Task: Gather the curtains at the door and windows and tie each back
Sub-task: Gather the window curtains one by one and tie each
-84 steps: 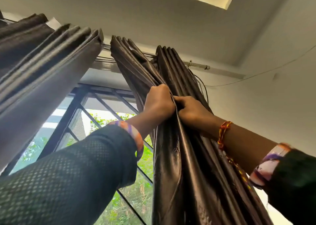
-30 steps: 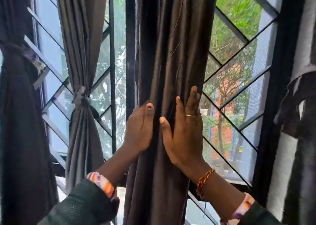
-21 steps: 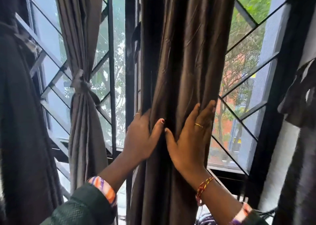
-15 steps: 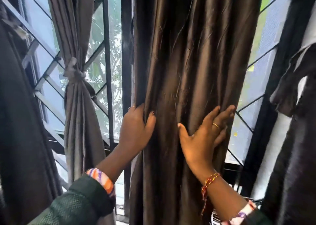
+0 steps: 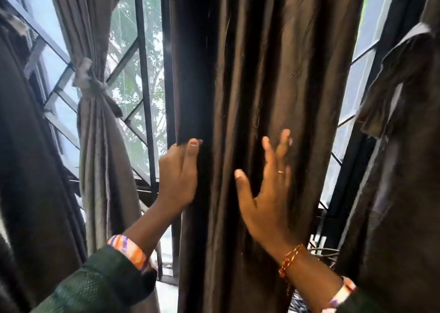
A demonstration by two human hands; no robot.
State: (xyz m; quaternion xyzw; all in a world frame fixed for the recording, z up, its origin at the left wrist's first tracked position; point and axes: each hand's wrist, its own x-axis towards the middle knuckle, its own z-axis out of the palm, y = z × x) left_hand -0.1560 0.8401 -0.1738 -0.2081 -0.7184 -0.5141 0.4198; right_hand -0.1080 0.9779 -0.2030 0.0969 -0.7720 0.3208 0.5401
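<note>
1. Window grille (image 5: 142, 79) with greenery outside; one tied curtain (image 5: 95, 112) at left.
2. Left hand (image 5: 177, 177): fingers curled round the hanging curtain (image 5: 273, 74) at its left edge, thumb up.
3. Right hand (image 5: 264, 193): fingers spread, flat on the front folds.
4. Curtain runs vertical, between both hands; left nearer its edge.
5. Forearms angle upward.

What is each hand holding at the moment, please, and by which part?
The left hand grips the dark curtain by its left edge. The right hand holds nothing; its spread fingers lie against the folds.
</note>
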